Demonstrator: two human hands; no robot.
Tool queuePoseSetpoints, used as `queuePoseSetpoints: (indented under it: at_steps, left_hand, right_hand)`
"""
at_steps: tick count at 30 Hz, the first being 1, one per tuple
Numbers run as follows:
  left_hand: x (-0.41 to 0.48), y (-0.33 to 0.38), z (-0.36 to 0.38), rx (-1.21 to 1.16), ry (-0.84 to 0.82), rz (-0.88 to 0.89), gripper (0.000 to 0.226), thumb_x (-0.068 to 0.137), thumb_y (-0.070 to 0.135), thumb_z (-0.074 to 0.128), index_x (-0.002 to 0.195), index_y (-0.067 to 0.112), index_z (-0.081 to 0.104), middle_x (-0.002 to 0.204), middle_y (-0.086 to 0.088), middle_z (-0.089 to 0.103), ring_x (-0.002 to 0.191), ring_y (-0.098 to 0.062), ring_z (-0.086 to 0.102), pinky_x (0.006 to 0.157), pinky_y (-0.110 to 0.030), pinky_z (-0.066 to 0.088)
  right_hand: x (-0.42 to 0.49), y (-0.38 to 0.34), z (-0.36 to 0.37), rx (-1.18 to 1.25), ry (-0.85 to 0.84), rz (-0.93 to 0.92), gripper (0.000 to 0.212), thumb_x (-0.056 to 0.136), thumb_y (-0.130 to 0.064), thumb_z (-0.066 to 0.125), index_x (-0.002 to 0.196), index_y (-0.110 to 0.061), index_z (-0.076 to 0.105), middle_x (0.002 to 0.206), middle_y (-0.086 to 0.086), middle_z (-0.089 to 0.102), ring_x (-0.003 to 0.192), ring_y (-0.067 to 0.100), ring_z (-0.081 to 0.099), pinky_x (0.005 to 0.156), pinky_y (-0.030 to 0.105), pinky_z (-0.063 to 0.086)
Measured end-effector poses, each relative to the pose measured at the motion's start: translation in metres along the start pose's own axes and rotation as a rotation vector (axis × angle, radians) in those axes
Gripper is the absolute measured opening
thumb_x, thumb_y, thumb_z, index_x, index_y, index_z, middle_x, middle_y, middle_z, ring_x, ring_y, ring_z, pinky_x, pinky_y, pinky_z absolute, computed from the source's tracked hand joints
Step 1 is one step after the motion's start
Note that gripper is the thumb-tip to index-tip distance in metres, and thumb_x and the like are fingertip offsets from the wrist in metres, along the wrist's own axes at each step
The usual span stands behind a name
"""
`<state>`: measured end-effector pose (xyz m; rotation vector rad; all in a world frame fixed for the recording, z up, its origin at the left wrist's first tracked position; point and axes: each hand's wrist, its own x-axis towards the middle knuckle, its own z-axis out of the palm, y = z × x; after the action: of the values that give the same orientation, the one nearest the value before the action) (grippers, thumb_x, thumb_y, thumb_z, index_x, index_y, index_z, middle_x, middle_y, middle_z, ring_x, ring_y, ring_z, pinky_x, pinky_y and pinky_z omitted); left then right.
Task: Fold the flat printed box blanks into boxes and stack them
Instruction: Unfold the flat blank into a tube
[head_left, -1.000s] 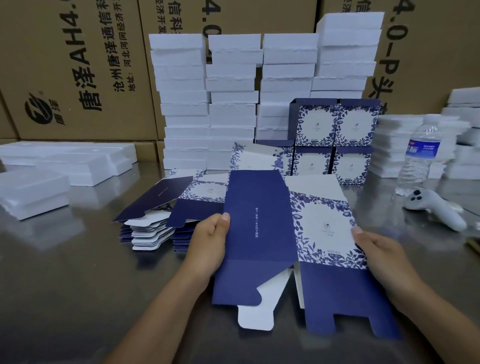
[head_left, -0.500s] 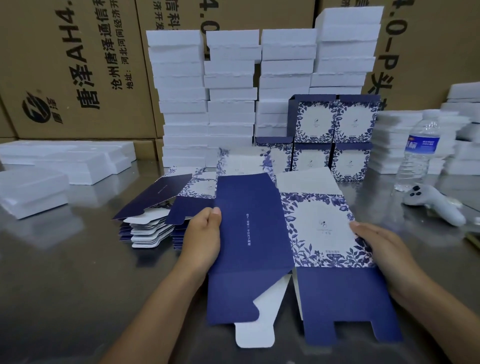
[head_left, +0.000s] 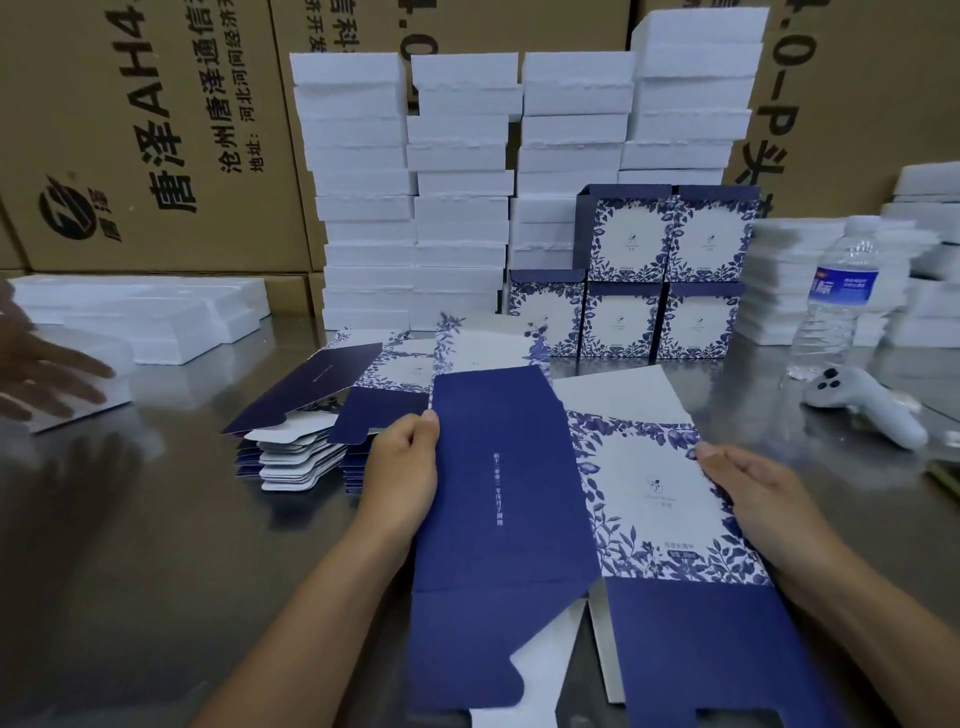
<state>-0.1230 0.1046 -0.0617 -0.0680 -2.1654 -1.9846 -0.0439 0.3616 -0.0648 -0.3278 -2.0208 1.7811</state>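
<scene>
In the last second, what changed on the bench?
The blank has come slightly nearer the person, its lower flaps dropping toward the frame's bottom. A second person's blurred hand has come in at the far left over the foam trays. The left hand and right hand still hold the blank's side edges. The blank stack, folded boxes, bottle and controller are unmoved.

Materials and finishes
Box blank (head_left: 509, 493): matt printed card, navy outside, plain white flaps. Table (head_left: 156, 519): smooth sheet metal, dully reflective. Stacked white blocks (head_left: 358, 208): foam, rough edges. Cartons (head_left: 130, 130): brown matt cardboard. Bottle (head_left: 831, 312): clear glossy plastic.
</scene>
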Motion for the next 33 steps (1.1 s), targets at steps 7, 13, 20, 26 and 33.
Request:
queuePoseSetpoints:
  at_steps: [7,13,20,26,33]
  left_hand:
    - [0.001,-0.001,-0.001,0.143,-0.029,0.118,0.033,0.1,0.023,0.041,0.069,0.011,0.041,0.062,0.0,0.036,0.056,-0.012,0.031,0.049,-0.023,0.025]
    - [-0.003,-0.001,0.002,0.129,-0.088,0.112,0.034,0.101,0.023,0.041,0.068,0.013,0.039,0.058,0.004,0.034,0.047,-0.006,0.028,0.041,-0.016,0.023]
    - [-0.005,0.003,0.002,0.133,-0.02,0.135,0.038,0.101,0.022,0.042,0.064,0.014,0.033,0.056,0.004,0.029,0.049,-0.009,0.024,0.04,-0.017,0.02]
    - [-0.005,0.007,-0.003,-0.19,0.121,-0.084,0.033,0.101,0.028,0.042,0.081,0.006,0.056,0.077,-0.011,0.055,0.069,-0.022,0.05,0.065,-0.033,0.042]
    - [-0.013,0.024,0.0,-0.594,-0.217,-0.198,0.047,0.094,0.053,0.043,0.104,0.019,0.073,0.108,-0.007,0.072,0.101,-0.027,0.067,0.098,-0.05,0.045]
  right_hand:
    - [0.002,-0.002,-0.001,0.046,0.035,0.052,0.027,0.095,-0.025,0.053,0.074,-0.013,0.065,0.042,-0.013,0.055,0.031,0.002,0.046,0.032,0.009,0.032]
    - [0.0,0.0,0.0,-0.035,0.031,0.007,0.032,0.097,-0.024,0.05,0.08,-0.004,0.067,0.056,-0.001,0.068,0.045,0.013,0.06,0.041,0.016,0.045]
    - [0.002,0.0,0.0,-0.027,0.073,0.017,0.038,0.094,-0.033,0.054,0.077,-0.001,0.065,0.056,0.005,0.061,0.042,0.013,0.05,0.042,0.013,0.038]
    - [0.003,-0.001,0.002,-0.013,0.011,0.041,0.01,0.089,-0.018,0.062,0.081,-0.013,0.065,0.077,-0.003,0.068,0.059,0.004,0.061,0.053,0.016,0.044]
    - [-0.006,-0.007,0.005,-0.043,-0.041,0.02,0.015,0.093,-0.012,0.055,0.097,-0.014,0.07,0.088,0.005,0.072,0.068,0.012,0.064,0.056,0.018,0.051]
